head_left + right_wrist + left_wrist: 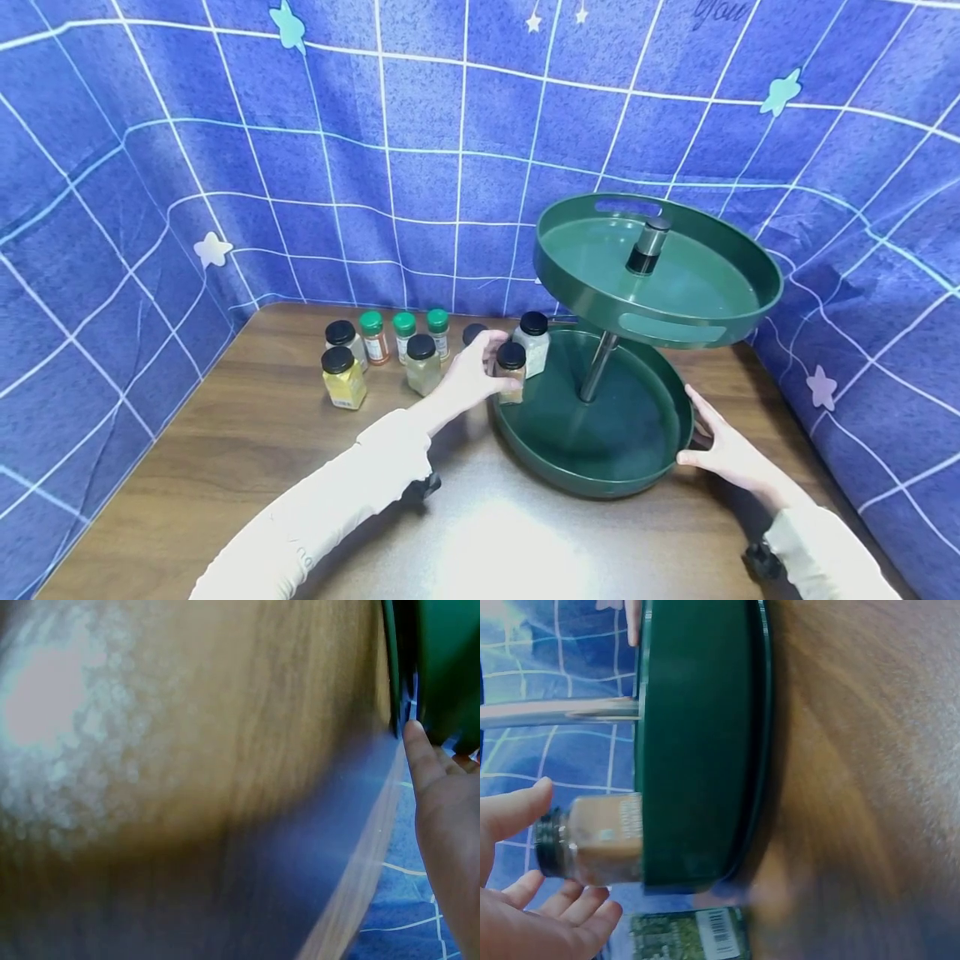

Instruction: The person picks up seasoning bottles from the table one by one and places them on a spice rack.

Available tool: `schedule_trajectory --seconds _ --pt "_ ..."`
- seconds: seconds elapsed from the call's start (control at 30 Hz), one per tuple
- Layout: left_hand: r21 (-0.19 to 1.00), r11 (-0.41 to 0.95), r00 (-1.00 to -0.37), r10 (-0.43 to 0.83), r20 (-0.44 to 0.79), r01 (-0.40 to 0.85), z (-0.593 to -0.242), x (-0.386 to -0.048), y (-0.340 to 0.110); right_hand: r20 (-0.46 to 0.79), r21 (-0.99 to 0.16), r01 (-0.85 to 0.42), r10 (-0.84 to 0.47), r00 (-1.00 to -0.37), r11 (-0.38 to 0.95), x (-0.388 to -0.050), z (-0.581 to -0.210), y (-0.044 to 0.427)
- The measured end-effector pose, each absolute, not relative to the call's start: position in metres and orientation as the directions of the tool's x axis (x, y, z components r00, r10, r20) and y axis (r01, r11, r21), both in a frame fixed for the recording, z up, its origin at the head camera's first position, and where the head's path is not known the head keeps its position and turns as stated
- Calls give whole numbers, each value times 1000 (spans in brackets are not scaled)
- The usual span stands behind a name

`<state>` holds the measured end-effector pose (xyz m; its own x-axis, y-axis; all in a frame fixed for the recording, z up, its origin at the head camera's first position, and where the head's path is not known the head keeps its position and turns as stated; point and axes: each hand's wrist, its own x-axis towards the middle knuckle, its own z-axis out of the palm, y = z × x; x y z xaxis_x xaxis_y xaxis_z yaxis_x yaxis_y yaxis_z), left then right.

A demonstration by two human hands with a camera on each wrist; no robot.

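Note:
My left hand (pixel 468 372) is spread around a spice jar (pixel 512 375) with a black lid and brown contents. That jar (pixel 604 838) stands just inside the rim of the lower tier (pixel 697 750) of a green two-tier round tray. In the left wrist view the thumb is apart from the lid, and the fingers lie close along the jar's other side; whether they touch is unclear. Behind it is a black-lidded jar of pale contents (pixel 532 346). My right hand (pixel 723 450) rests against the outer right side of the lower tier (pixel 592 483), thumb (pixel 420 754) on its wall.
Left on the wooden table (pixel 247 467) stand several jars: green-capped bottles (pixel 375 337), a yellow-filled jar (pixel 345 383) and a pale jar (pixel 423 367) among them. Another black lid (pixel 472 333) shows behind my left hand. The upper tier (pixel 660 275) overhangs the lower one on a metal post (pixel 600 367).

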<state>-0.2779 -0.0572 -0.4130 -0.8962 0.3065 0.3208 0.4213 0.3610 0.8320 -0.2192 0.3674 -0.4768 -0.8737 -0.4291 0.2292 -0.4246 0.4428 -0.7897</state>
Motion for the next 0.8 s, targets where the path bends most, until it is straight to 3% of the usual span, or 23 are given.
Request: schedule_trajectory --seconds 0.37,0.8 --pt "849 315 -896 281 343 424 -397 -276 -72 218 -784 -418 -426 -878 459 -219 -476 367" --pt "790 411 -888 148 435 455 -401 -280 -87 222 -790 -418 -427 -877 448 -218 -475 366"
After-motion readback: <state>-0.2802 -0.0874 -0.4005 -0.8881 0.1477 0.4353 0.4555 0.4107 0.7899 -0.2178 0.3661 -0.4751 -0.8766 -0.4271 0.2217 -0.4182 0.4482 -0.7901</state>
